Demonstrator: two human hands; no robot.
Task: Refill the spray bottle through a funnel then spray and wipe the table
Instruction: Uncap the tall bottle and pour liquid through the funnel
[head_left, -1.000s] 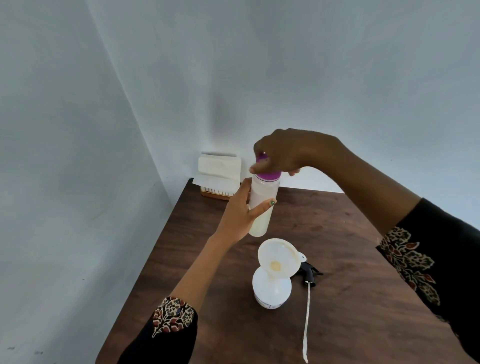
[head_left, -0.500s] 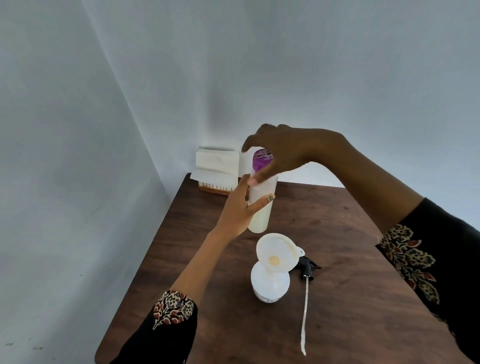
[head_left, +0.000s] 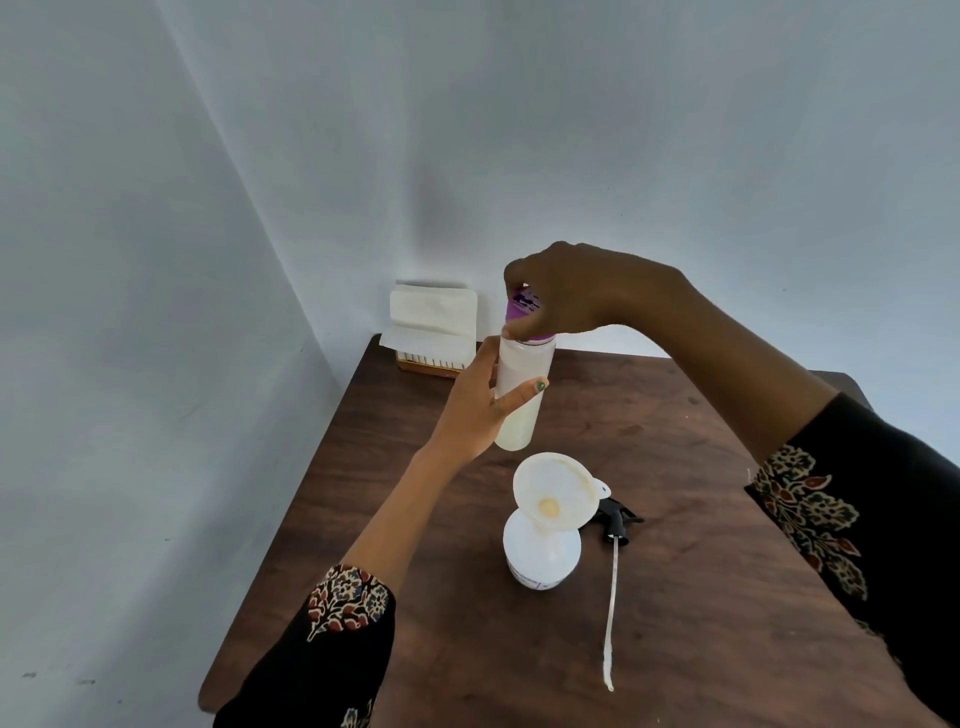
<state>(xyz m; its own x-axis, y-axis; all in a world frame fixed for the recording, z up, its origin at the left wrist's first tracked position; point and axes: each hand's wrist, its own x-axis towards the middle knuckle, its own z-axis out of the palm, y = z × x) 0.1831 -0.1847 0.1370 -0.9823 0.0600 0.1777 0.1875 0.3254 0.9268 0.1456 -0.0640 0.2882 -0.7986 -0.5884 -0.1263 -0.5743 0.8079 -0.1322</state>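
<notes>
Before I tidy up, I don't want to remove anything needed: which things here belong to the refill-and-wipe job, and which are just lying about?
In use: refill bottle with purple cap, funnel, spray bottle, spray head, paper towels, table.
Lying about: nothing visible.

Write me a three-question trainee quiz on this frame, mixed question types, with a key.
1. True or false: the funnel sits in the neck of the spray bottle.
2. Multiple choice: what do the fingers of the right hand grip? A) the purple cap of the refill bottle B) the sprayer head C) the napkins
3. Fill in: the left hand holds the refill bottle by its ____.

Key
1. True.
2. A. The sprayer head lies on the table right of the spray bottle, and the napkins stand in the far corner.
3. Body.
</notes>
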